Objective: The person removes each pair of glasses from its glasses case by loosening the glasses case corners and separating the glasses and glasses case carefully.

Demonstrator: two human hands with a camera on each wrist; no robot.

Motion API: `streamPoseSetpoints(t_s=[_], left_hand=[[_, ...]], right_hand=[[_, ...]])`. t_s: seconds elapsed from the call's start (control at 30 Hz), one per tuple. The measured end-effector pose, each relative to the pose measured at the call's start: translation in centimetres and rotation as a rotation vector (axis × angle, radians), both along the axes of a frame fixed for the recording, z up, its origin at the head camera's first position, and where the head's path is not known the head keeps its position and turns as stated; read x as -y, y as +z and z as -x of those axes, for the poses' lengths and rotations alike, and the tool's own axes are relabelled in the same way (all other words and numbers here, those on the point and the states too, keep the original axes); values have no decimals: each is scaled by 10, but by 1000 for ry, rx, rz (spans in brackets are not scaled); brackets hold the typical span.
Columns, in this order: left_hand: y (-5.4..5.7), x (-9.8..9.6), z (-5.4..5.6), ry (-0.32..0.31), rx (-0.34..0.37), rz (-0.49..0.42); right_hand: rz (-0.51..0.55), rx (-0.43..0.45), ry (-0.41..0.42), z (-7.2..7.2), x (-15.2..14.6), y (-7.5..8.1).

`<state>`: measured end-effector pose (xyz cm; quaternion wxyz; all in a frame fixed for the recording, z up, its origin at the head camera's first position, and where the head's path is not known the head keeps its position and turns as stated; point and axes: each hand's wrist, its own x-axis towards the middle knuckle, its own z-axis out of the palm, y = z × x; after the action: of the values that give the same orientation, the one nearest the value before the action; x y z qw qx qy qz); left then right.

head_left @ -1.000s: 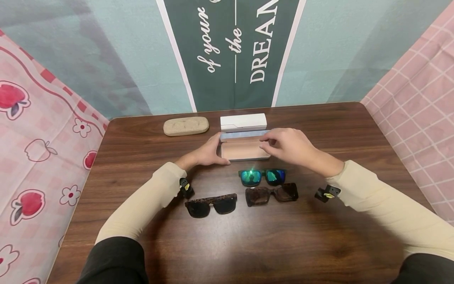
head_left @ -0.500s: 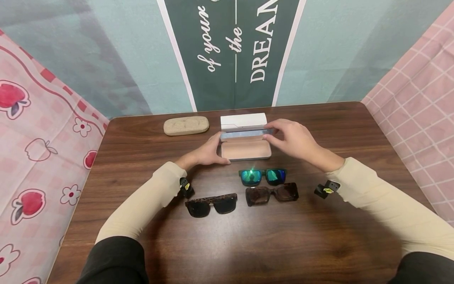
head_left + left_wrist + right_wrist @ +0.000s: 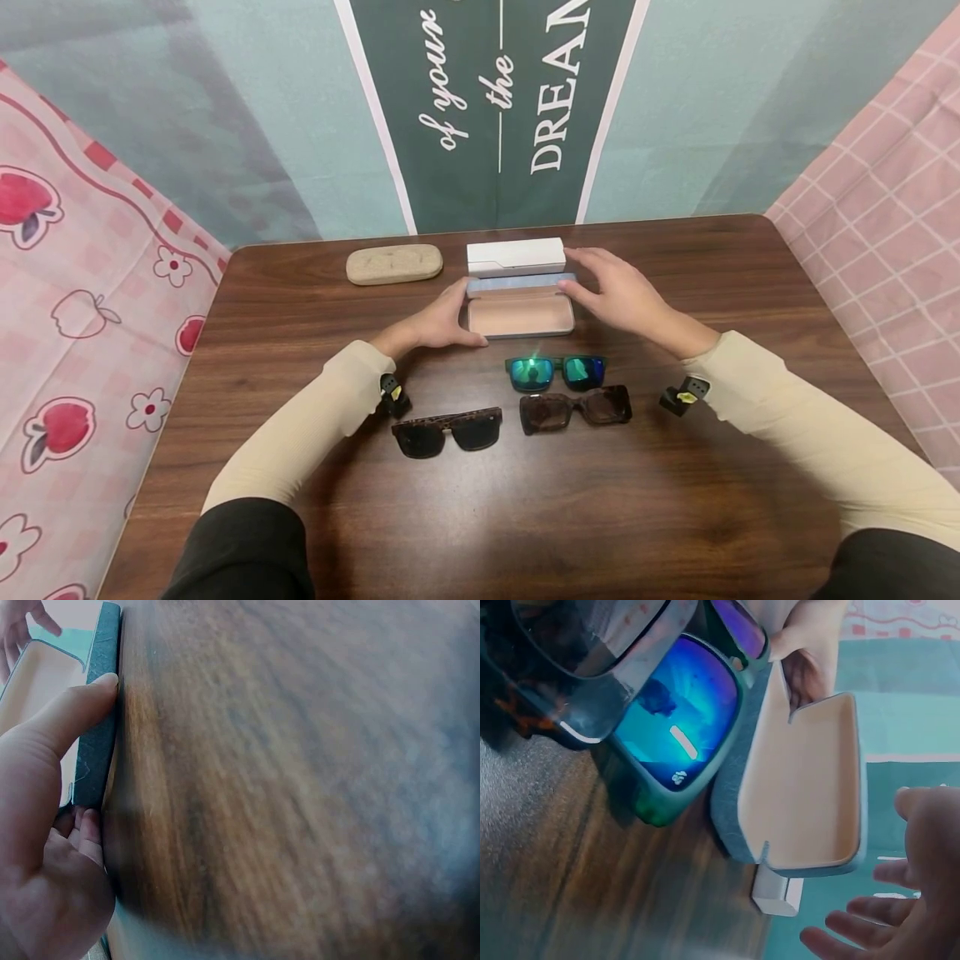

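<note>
An open glasses case (image 3: pixel 521 317), blue outside with a peach lining, lies toward the back of the table with its lid raised at the rear. My left hand (image 3: pixel 438 321) holds its left end, the thumb on the front wall (image 3: pixel 97 750) and the other fingers around the end. My right hand (image 3: pixel 618 292) is beside the lid's right end, fingers spread; in the right wrist view the hand (image 3: pixel 930 877) is apart from the case and holds nothing. Just in front lie sunglasses with blue-green mirrored lenses (image 3: pixel 532 375).
Brown translucent sunglasses (image 3: pixel 547 412) lie in front of the mirrored pair, and dark-lensed tortoiseshell sunglasses (image 3: pixel 420 440) to their left. Behind the open case stands a white box (image 3: pixel 517 257). A closed beige glasses case (image 3: pixel 393 264) is at back left. Fabric hangs around the table (image 3: pixel 480 533).
My right hand has moved from the lid's front toward its right end and let go, its fingers spreading. The lid leans further back. My left hand has stayed at the case's left end.
</note>
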<state>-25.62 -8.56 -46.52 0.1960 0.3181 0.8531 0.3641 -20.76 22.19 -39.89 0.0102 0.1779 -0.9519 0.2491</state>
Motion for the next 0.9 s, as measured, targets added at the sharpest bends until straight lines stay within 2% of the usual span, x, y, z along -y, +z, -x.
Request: streamPoseSetpoints(t_s=[0.17,0.3,0.47,0.63,0.77,0.9], left_hand=[[0,0,0,3,7,4],[-1,0,1,0,5,-4],[-2,-1,1,1,6,-3],[-1,-1,2,2,7,5],[0,-1,2,1,6,8],[1,-1,1,3,12,9]], right_hand=[[54,64,-27,5,0,-9],[115,156,-53,7,0,-14],[202,350,-108,9,-1,-19],[371,534,-127,13,2,-20],[440,590,-135,15,3,-23],[459,609,-139,16,2,-26]])
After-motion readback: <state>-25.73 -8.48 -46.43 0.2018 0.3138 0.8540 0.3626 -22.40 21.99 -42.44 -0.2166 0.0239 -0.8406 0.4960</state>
